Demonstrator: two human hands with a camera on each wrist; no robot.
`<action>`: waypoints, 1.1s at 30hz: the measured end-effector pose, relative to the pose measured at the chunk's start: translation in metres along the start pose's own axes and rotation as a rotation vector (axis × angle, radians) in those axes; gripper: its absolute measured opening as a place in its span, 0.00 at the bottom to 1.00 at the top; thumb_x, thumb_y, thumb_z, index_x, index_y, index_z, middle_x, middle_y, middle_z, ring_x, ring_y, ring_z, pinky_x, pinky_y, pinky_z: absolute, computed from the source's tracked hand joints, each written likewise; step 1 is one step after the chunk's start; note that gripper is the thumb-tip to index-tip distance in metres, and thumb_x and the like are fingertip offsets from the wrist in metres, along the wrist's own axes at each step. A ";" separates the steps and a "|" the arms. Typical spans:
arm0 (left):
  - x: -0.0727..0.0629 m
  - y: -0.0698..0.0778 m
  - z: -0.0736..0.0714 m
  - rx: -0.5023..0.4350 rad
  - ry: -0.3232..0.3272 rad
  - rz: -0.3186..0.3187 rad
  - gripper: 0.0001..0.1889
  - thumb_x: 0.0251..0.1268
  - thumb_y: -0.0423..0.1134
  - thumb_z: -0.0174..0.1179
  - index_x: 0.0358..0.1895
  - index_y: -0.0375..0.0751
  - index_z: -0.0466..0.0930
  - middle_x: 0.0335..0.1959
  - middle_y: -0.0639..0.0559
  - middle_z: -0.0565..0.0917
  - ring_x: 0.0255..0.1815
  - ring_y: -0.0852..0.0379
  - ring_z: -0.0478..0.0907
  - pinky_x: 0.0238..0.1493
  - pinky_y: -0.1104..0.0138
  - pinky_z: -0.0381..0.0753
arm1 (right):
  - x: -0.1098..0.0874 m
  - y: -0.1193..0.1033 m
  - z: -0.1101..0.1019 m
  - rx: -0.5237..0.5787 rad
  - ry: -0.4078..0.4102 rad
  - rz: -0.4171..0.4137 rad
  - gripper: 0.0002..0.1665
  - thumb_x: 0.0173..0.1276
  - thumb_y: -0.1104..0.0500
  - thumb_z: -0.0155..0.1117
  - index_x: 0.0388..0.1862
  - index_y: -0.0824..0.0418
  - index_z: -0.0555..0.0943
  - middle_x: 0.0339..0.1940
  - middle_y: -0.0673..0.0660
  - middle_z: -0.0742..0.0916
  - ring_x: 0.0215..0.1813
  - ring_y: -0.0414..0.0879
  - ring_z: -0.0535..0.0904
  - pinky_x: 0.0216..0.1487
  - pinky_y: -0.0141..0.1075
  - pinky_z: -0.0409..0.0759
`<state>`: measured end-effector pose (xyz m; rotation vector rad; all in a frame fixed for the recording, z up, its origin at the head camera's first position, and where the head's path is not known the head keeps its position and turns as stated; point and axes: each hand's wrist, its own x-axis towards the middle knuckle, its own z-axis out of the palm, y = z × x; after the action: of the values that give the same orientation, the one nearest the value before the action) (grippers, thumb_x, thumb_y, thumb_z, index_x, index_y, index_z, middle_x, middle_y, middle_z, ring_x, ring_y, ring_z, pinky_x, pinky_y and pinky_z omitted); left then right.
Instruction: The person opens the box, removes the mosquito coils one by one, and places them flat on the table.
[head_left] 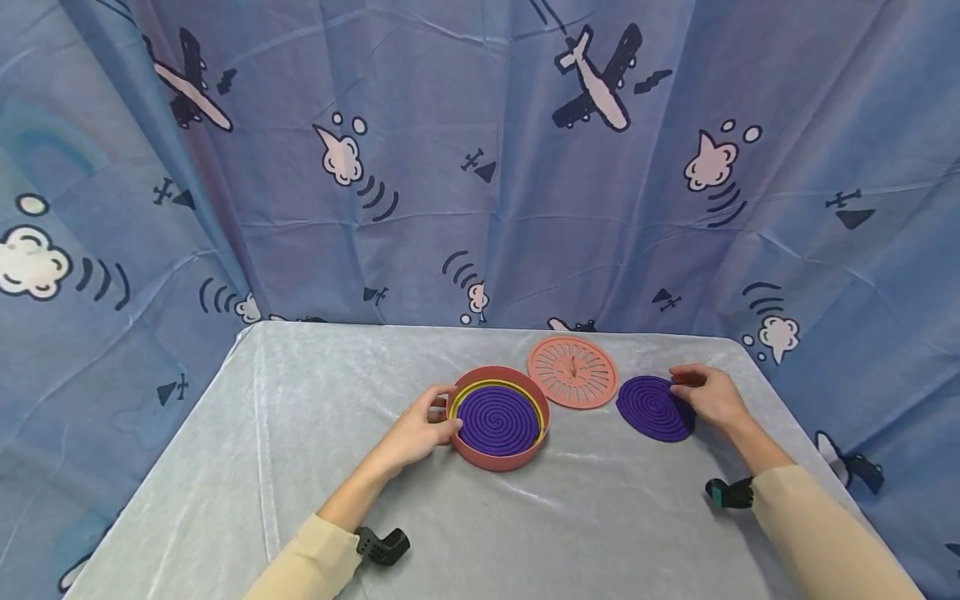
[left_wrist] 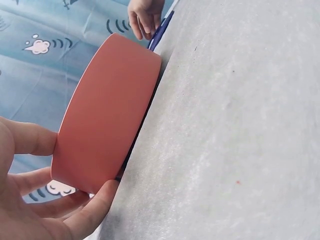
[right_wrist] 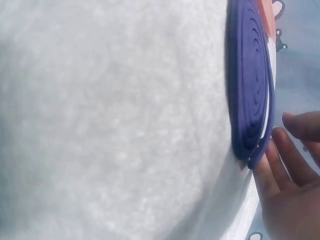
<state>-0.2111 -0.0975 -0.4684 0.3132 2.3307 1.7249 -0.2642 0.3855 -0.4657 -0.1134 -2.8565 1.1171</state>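
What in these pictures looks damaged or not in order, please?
One thing stands out: the purple coil next to the right hand. In the right wrist view, its outer strand stands apart, with a visible gap. This looks odd because the inner turns lie close together. I see nothing spilled.

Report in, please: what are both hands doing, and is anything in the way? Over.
Left hand gripping round tub, purple coil inside. Right hand touching edge of second coil. Slotted disc lies farther back, blocking neither hand.
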 end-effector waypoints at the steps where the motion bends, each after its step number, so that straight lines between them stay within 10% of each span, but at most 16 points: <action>1: 0.000 0.000 0.000 0.001 0.000 -0.001 0.28 0.70 0.36 0.63 0.72 0.41 0.68 0.63 0.36 0.72 0.61 0.41 0.77 0.47 0.60 0.87 | -0.001 0.000 -0.001 -0.002 0.003 0.001 0.23 0.73 0.68 0.58 0.64 0.78 0.73 0.58 0.78 0.78 0.58 0.69 0.75 0.59 0.60 0.77; 13: 0.000 -0.001 0.000 -0.002 -0.001 -0.008 0.29 0.70 0.36 0.64 0.72 0.40 0.68 0.63 0.35 0.72 0.61 0.41 0.77 0.47 0.59 0.87 | -0.006 -0.021 -0.004 0.013 -0.007 -0.064 0.23 0.74 0.62 0.62 0.63 0.73 0.77 0.57 0.73 0.82 0.56 0.63 0.79 0.42 0.26 0.76; 33: 0.000 0.000 0.001 -0.005 0.002 -0.011 0.29 0.70 0.35 0.63 0.72 0.41 0.68 0.64 0.35 0.72 0.60 0.42 0.78 0.46 0.59 0.87 | -0.016 -0.100 0.040 0.176 -0.187 -0.194 0.19 0.74 0.63 0.63 0.60 0.70 0.80 0.56 0.68 0.85 0.55 0.59 0.82 0.47 0.34 0.82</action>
<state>-0.2109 -0.0963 -0.4684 0.2978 2.3255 1.7264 -0.2568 0.2836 -0.4279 0.2857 -2.8285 1.3941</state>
